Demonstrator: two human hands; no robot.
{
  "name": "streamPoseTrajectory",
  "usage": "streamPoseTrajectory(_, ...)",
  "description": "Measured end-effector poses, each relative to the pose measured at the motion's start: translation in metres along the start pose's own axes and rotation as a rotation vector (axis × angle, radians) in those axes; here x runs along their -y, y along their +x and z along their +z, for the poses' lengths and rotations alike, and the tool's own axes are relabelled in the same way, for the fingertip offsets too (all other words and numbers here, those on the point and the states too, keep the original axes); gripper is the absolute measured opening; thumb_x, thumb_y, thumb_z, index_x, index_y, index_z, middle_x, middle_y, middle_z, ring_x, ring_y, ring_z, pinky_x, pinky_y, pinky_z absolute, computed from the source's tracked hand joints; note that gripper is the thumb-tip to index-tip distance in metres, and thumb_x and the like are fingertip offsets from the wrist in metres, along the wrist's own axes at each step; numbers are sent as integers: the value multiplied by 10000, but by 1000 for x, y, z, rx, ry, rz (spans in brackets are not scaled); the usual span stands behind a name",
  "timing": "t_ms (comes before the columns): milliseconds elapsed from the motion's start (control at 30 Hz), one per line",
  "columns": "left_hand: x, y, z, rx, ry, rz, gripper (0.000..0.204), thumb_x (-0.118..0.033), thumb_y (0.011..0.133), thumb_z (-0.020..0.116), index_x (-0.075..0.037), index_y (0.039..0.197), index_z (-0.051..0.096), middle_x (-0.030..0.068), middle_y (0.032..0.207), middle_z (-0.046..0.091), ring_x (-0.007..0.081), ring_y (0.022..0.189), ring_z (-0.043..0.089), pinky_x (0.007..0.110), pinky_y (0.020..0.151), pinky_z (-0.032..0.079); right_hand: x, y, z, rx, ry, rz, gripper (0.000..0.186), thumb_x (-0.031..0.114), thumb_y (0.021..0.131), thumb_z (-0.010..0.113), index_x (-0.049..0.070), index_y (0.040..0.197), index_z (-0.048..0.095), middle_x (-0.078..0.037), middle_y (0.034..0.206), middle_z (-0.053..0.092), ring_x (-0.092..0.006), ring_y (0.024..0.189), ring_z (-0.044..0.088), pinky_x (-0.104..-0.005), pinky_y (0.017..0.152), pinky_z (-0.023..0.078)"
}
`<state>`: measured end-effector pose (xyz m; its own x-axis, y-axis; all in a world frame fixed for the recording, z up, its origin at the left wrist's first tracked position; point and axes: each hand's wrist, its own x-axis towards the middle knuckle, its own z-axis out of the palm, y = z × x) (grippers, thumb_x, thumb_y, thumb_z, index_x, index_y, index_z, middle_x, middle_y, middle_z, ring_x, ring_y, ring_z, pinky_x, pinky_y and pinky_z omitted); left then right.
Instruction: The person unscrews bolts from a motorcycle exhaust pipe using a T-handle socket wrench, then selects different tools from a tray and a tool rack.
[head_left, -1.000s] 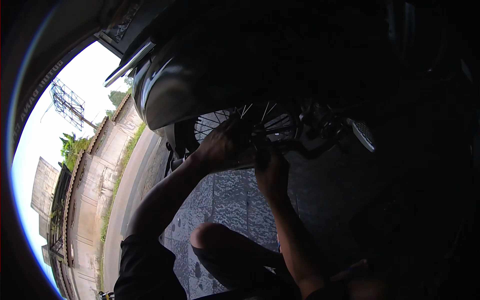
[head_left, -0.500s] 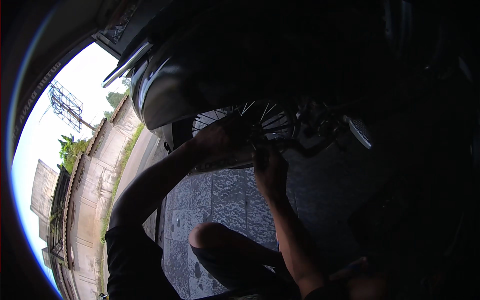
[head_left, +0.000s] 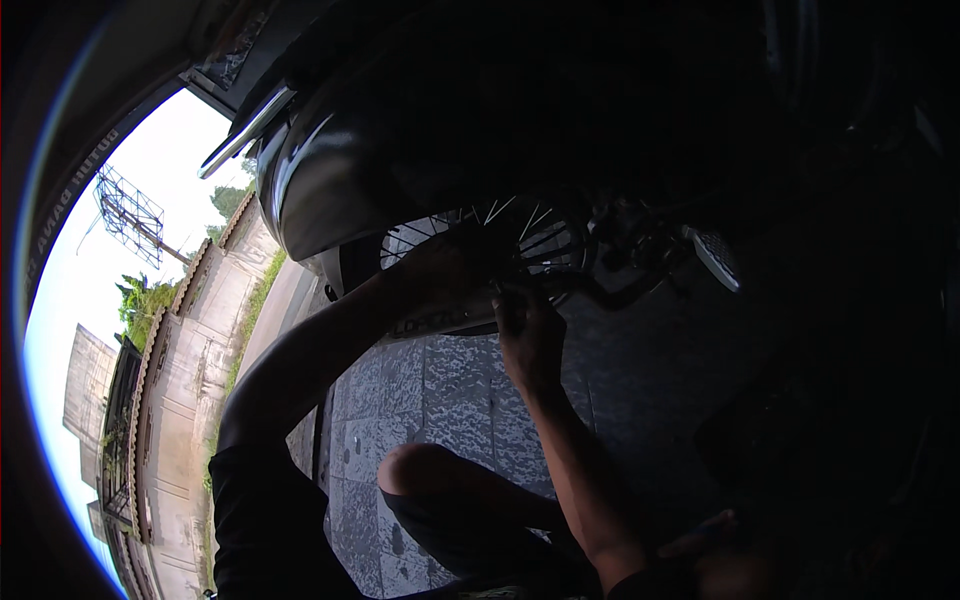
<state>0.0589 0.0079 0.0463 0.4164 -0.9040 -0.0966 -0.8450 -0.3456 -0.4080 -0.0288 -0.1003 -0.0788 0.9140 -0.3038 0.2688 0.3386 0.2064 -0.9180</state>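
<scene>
A motorcycle (head_left: 330, 185) stands in deep shadow before me, its spoked wheel (head_left: 410, 238) low on the near side. Reaching in over the exhaust pipe (head_left: 450, 322), my left hand (head_left: 440, 268) is against the dark parts around the wheel's hub; its fingers are lost in shadow. My right hand (head_left: 532, 340) is just to the right and nearer to me, closed with thumb and fingers pressed together around something small and dark. What it grips is too dark to make out. The two hands are close together.
A curved pipe (head_left: 615, 300) and a metal footrest (head_left: 713, 262) stick out right of my hands. Grey paving (head_left: 455, 385) lies below, with my bent knee (head_left: 415, 470) over it. At left, beyond the opening, runs a pale wall (head_left: 185, 370). The right side is nearly black.
My right hand has shifted slightly up and left, closer to my left hand. The left forearm has moved a little; the motorcycle looks unchanged.
</scene>
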Motion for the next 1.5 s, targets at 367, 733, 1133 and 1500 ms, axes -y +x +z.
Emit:
streamPoseTrajectory(367, -2, 1, -4, -5, 41, -25, 308, -191, 851, 672, -25, 1105, 620, 125, 924, 653, 284, 884, 647, 398, 792, 535, 4, 6, 8, -58, -52, -33, 235, 165, 894, 689, 1, 1051, 629, -153, 941, 706, -277, 861, 709, -370, 718, 547)
streamPoseTrajectory(733, -14, -23, -39, -261, -117, -335, 268, -177, 737, 758, -33, 950, 684, 121, 886, 624, 308, 883, 611, 420, 769, 502, -11, 2, 25, -209, 13, -202, 142, 68, 893, 667, 9, 1016, 624, -135, 890, 697, -227, 825, 712, -325, 669, 554)
streamPoseTrajectory(1133, -79, -178, 1, -753, -134, -1585, 397, -355, 903, 641, 30, 1002, 628, 175, 938, 650, 323, 910, 646, 432, 763, 494, 6, 22, 6, -16, -177, -186, 175, 130, 835, 745, 24, 937, 650, -122, 817, 701, -251, 759, 698, -348, 654, 519)
streamPoseTrajectory(1500, -82, -188, 20, -1041, -1093, -1599, 554, -533, 851, 650, 5, 985, 636, 27, 718, 561, 82, 564, 443, 245, 493, 330, 19, 65, -19, 307, -667, -244, 648, 238, 672, 863, -13, 1201, 586, -168, 1218, 575, -318, 1124, 570, -421, 944, 485)
